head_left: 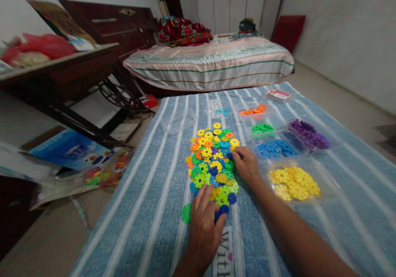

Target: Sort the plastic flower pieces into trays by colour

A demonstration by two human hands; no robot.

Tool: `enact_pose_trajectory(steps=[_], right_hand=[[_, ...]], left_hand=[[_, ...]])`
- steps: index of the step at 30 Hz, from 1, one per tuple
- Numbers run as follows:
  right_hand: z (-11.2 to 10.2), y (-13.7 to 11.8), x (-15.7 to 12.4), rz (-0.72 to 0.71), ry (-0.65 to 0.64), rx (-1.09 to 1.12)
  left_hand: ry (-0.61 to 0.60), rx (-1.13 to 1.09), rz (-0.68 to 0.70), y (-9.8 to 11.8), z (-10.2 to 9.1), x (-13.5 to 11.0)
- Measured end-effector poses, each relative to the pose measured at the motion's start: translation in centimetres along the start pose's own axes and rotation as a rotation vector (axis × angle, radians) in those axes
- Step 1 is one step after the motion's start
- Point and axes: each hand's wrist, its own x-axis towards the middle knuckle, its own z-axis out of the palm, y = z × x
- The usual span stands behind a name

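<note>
head view: your left hand (202,223) lies flat, released, on the lower end of the disc pile (213,161), which runs up-frame; right hand (246,163) curls at its right edge, grasp unclear.

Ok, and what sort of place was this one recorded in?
Most likely a bedroom in a home: a bed with striped bedding, tall pale cupboard doors behind it, and a dark wooden table at the left. The pile of coloured discs lies on a blue striped cloth.
</note>
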Motion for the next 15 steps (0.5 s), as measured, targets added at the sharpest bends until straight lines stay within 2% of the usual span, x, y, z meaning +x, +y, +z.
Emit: enact_pose_trajectory(steps=[9,15], right_hand=[[-0.05,-0.04,0.03,0.010,-0.005,-0.005],[-0.09,-0.14,0.01,0.003,-0.018,-0.006]], left_hand=[[0.028,0.070,-0.020,0.04,-0.09,-0.23],[-0.007,0.119,-0.039,0.20,-0.46,-0.50]])
